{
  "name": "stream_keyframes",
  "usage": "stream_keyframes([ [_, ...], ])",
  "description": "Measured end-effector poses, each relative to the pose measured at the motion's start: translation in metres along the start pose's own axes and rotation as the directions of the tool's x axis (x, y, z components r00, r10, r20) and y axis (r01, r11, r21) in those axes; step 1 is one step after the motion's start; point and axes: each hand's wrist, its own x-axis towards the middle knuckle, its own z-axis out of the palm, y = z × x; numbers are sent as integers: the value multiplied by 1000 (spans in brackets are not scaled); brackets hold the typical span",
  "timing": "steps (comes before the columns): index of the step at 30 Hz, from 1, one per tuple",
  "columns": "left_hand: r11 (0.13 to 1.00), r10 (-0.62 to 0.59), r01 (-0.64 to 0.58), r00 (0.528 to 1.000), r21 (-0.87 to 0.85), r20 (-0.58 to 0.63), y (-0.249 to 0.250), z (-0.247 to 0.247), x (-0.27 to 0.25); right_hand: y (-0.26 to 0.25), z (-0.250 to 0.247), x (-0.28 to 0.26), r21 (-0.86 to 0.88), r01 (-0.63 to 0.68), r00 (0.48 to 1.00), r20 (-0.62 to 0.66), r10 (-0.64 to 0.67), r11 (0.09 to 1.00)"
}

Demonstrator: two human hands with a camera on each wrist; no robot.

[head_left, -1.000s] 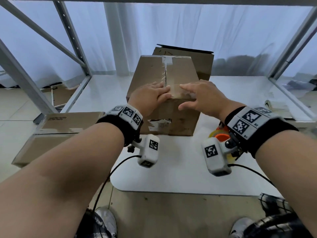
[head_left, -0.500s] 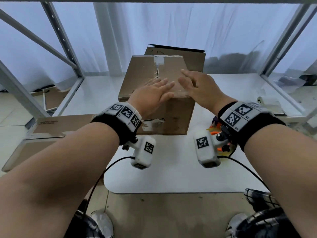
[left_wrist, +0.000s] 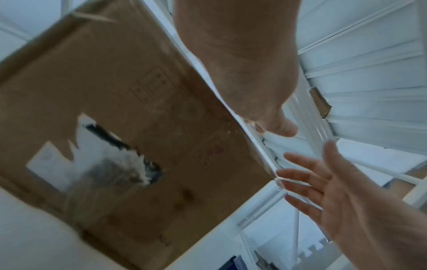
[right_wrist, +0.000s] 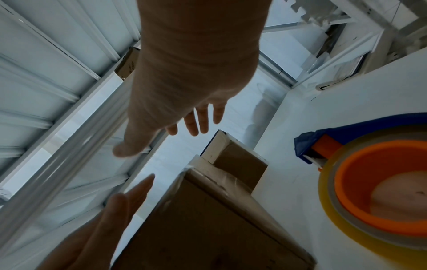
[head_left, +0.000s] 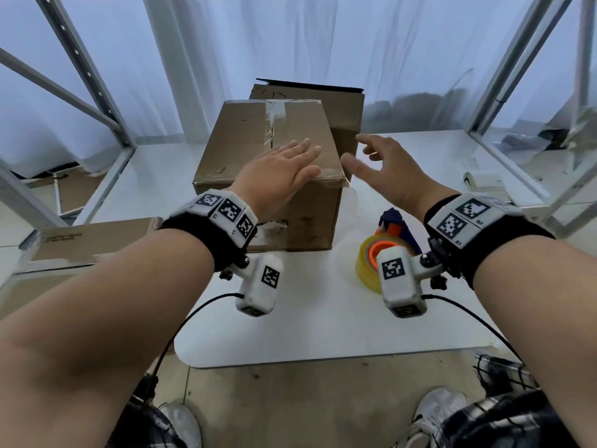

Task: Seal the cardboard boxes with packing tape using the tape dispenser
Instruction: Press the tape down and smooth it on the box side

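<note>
White tabletop (head_left: pixel 323 318) at frame centre: your left hand (head_left: pixel 277 176) rests flat, fingers straight, on the taped cardboard box (head_left: pixel 268 150), your right hand (head_left: pixel 387 173) hovers spread beside it, tape dispenser (head_left: pixel 384 250) lower right, where a careless sweep could knock it.

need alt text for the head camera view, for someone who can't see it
A person's left hand lies flat on top of a taped cardboard box on a white table, while the right hand hovers open just off the box's right edge. A tape dispenser with a yellowish roll sits on the table under the right wrist, and a second box stands behind.
</note>
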Motion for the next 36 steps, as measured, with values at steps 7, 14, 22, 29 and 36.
stream_keyframes([
  [7, 982, -5, 5, 1000, 188, -5, 1, 17, -1, 13, 26, -24, -345, -152, 987, -102, 124, 926],
  [14, 994, 27, -26, 1000, 106, -11, 12, 17, 7, 18, 44, -29, -356, -206, 966, -222, 132, 912],
  [22, 994, 27, -21, 998, 108, -53, 15, 18, 7, 27, 30, -34, -531, -144, 941, -335, -50, 835],
  [29, 990, 115, -115, 993, 78, 5, 28, 9, 29, 38, 32, -42, -572, -80, 942, -312, -127, 816],
  [36, 977, 147, -154, 987, 147, 60, 22, 10, 26, 36, 58, -43, -254, -101, 934, -358, 3, 962],
])
